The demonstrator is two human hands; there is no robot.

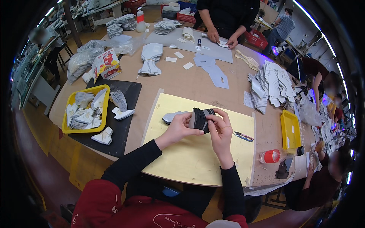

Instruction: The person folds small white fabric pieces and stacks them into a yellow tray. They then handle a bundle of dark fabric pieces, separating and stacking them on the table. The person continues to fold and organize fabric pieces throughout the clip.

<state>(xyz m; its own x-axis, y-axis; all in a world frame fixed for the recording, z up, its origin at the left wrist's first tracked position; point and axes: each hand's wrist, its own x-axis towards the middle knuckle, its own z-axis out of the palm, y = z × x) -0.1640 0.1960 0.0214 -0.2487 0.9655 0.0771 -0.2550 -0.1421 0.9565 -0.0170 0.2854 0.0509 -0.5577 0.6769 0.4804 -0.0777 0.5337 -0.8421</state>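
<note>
Between my two hands, above a pale yellow board (178, 159), is a stack of black and grey cut pieces (198, 119). My left hand (181, 126) grips the stack from the left, its thumb along the lower edge. On the right side, my right hand (220, 129) has its fingers and thumb closed on the same stack. A thin brownish band loops near my right fingers. Behind my left hand a light grey bundle of pieces (172, 116) lies on the board, partly hidden. Thread snips (243, 136) with a dark and orange handle lie right of my right hand.
A yellow basket (107, 110) of white pieces stands on a black mat at left. At right are a yellow tray (285, 129), a red-labelled bottle (272, 156) and stacked white pieces (277, 85). Across the table, a co-worker's hands (224, 40) handle a white piece.
</note>
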